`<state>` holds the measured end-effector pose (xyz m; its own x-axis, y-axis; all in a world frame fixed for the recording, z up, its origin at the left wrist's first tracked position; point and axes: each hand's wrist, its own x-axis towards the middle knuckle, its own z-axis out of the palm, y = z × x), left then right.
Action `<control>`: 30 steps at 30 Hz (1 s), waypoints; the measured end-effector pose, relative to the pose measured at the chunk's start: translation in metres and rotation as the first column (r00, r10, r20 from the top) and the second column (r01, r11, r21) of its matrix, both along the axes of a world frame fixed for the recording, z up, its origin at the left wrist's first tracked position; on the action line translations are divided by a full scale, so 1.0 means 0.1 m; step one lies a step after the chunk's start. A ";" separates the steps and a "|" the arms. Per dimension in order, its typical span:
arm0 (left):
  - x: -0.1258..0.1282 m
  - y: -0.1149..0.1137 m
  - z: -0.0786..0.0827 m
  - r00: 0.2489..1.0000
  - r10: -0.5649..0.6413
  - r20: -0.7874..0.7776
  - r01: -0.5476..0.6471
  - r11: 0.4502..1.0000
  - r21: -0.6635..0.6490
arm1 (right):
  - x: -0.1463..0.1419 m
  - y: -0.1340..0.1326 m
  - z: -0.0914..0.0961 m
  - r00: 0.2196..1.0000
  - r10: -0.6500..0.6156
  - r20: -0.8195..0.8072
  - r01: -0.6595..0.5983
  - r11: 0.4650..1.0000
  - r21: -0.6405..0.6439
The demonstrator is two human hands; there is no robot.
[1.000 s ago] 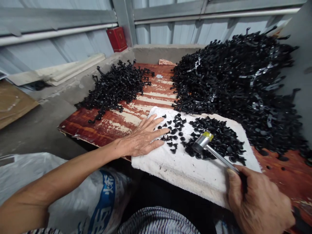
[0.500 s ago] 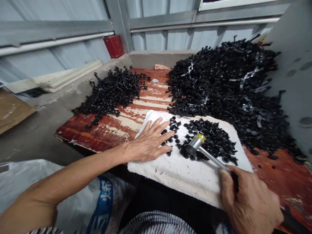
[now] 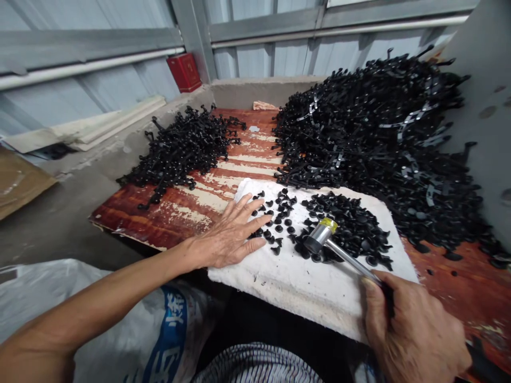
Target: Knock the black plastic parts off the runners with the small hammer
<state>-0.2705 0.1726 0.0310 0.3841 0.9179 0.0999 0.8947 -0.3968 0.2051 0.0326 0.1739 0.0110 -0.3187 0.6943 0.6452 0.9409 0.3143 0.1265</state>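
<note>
My left hand (image 3: 229,236) lies flat and open on the left part of a white pad (image 3: 295,282), fingertips touching scattered small black plastic caps (image 3: 279,218). My right hand (image 3: 411,330) is closed round the handle of a small metal hammer (image 3: 323,236). The hammer's head rests among a denser heap of black caps (image 3: 351,226) on the pad.
A worn red board (image 3: 175,210) carries the pad, with a small pile of black plastic sprues (image 3: 183,149) at the back left and a big pile (image 3: 391,138) at the right. A white printed sack (image 3: 151,330) lies at my lap. A red box (image 3: 183,72) stands by the metal wall.
My left hand has slid a little back to the left across the pad, leaving loose caps spread out by its fingertips. The hammer and my right hand have hardly moved.
</note>
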 end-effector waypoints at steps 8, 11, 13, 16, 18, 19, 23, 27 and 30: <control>-0.11 -0.19 0.00 0.995 -0.044 0.094 0.038 0.997 0.067 | 0.09 0.00 -0.09 0.999 0.034 -0.028 -0.036 0.996 -0.083; -0.12 -0.30 0.01 0.990 -0.036 0.134 0.022 0.995 0.100 | 0.08 0.01 -0.10 0.999 -0.010 -0.043 0.005 0.996 -0.093; -0.12 -0.36 0.02 0.989 -0.041 0.140 0.026 0.994 0.107 | 0.07 0.01 -0.08 1.000 0.001 -0.026 -0.003 0.996 -0.087; -0.11 -0.41 0.00 0.988 -0.044 0.146 0.029 0.994 0.103 | 0.06 0.01 -0.05 1.000 0.019 -0.005 -0.020 0.997 -0.075; -0.11 -0.42 -0.03 0.987 -0.034 0.155 0.017 0.994 0.110 | 0.06 0.02 -0.04 1.000 0.020 -0.002 -0.020 0.997 -0.073; -0.12 -0.42 -0.05 0.987 -0.034 0.155 0.016 0.994 0.112 | 0.06 0.02 -0.03 1.000 0.021 0.001 -0.021 0.997 -0.076; -0.18 -0.42 -0.11 0.990 -0.028 0.137 0.012 0.993 0.115 | 0.06 0.01 -0.04 1.000 0.003 -0.025 -0.005 0.995 -0.097; -0.24 -0.44 -0.13 0.991 0.022 0.133 -0.034 0.995 0.091 | 0.08 0.00 -0.06 0.999 -0.014 -0.044 0.007 0.991 -0.137; -0.27 -0.44 -0.13 0.991 0.040 0.124 -0.052 0.995 0.091 | 0.09 -0.01 -0.07 0.998 -0.034 -0.061 0.023 0.984 -0.175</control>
<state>-0.2976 0.1289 0.0179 0.3213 0.9187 0.2298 0.8830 -0.3784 0.2778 0.0420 0.1727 0.0036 -0.2589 0.8060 0.5322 0.9542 0.2988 0.0117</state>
